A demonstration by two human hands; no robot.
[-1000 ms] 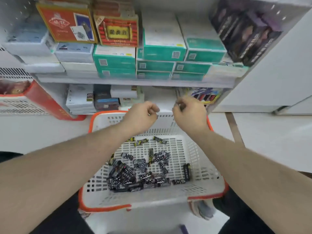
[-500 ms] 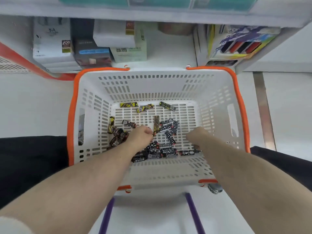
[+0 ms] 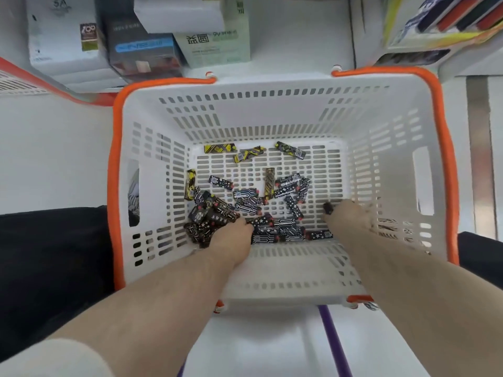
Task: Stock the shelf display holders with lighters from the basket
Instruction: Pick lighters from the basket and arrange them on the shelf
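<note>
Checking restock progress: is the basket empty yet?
Not empty. Many lighters still lie loose on the floor of the basket, mostly black patterned, a few yellow near the far wall. Both hands reach into the pile.

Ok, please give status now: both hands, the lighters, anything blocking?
Left hand down in the lighter pile, grip hidden. Right hand pinching one dark lighter. Both inside the basket. Nothing blocking.

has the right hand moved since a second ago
Yes. The right hand went from the basket's far rim down to its floor, among the lighters.
</note>
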